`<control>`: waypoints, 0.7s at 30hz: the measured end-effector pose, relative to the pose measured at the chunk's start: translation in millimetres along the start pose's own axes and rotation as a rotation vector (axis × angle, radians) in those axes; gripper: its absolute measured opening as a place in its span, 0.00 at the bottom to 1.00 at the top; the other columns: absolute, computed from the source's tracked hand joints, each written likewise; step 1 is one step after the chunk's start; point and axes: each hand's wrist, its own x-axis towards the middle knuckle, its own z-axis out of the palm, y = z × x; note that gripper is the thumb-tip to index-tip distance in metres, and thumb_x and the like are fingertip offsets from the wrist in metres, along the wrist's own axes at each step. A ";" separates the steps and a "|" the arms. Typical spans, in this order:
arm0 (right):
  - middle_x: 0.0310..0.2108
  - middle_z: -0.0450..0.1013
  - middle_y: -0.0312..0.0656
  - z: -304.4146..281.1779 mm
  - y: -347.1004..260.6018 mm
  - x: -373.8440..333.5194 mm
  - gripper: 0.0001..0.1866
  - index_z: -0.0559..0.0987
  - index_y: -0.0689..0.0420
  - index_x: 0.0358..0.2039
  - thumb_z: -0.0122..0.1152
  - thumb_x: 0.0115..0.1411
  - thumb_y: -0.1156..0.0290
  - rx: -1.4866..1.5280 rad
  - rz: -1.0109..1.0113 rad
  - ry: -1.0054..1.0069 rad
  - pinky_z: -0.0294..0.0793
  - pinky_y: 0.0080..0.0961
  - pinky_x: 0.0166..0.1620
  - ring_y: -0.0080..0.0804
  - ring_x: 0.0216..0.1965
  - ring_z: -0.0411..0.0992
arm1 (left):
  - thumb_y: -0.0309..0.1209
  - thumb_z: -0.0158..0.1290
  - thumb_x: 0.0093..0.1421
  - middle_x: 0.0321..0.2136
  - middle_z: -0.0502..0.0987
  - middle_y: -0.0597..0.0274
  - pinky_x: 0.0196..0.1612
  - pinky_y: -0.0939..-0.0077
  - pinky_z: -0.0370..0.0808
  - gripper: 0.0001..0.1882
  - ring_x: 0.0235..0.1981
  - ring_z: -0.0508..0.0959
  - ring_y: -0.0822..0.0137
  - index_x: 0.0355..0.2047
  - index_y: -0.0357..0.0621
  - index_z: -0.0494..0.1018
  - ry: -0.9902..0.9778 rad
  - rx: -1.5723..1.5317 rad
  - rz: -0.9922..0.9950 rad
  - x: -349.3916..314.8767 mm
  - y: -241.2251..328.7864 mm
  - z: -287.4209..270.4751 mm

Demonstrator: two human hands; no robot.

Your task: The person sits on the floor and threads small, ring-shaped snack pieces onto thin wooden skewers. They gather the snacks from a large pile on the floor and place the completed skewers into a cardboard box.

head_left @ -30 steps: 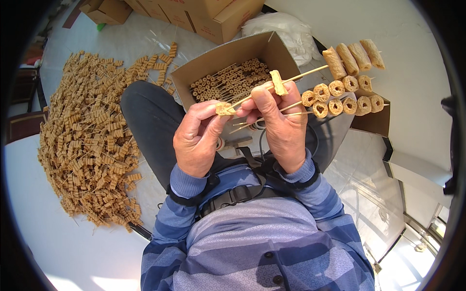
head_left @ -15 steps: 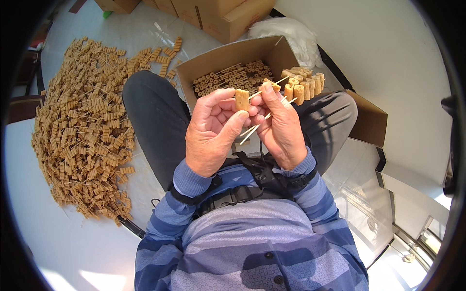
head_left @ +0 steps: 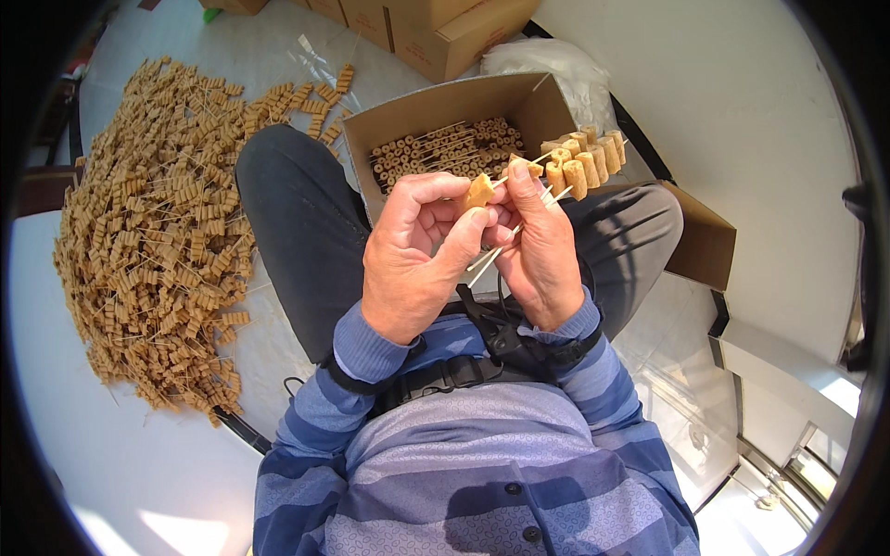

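Between the thumb and fingers of my left hand (head_left: 417,250) is a short tan roll (head_left: 479,191), tilted, at the tip of a thin wooden skewer. My right hand (head_left: 538,246) pinches that skewer and keeps several others in its grip, their bare ends (head_left: 482,261) sticking out below the palm. Beyond my right fingers, rows of hollow tan rolls (head_left: 584,167) are threaded on the held skewers. Another roll sits by my right thumb tip, partly hidden. Both hands are close together above my lap, in front of an open cardboard box.
The open cardboard box (head_left: 445,97) holds neatly laid skewered rolls (head_left: 445,153). On the left a large heap of skewered rolls (head_left: 158,250) spreads over the floor. Closed cartons (head_left: 408,32) and a clear plastic bag (head_left: 556,65) stand behind. My bent knees flank the box.
The roll in my left fingers has turned from upright to tilted and moved slightly right, closer to my right hand. The view has shifted a little.
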 end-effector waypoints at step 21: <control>0.28 0.77 0.38 8.4 -3.4 -9.1 0.15 0.78 0.60 0.33 0.63 0.67 0.60 -0.055 -0.019 -0.055 0.65 0.10 0.23 0.19 0.26 0.74 | 0.15 0.55 0.64 0.40 0.77 0.54 0.45 0.72 0.82 0.13 0.40 0.81 0.69 0.47 0.36 0.69 -0.025 -0.029 0.093 2.5 -3.0 -2.4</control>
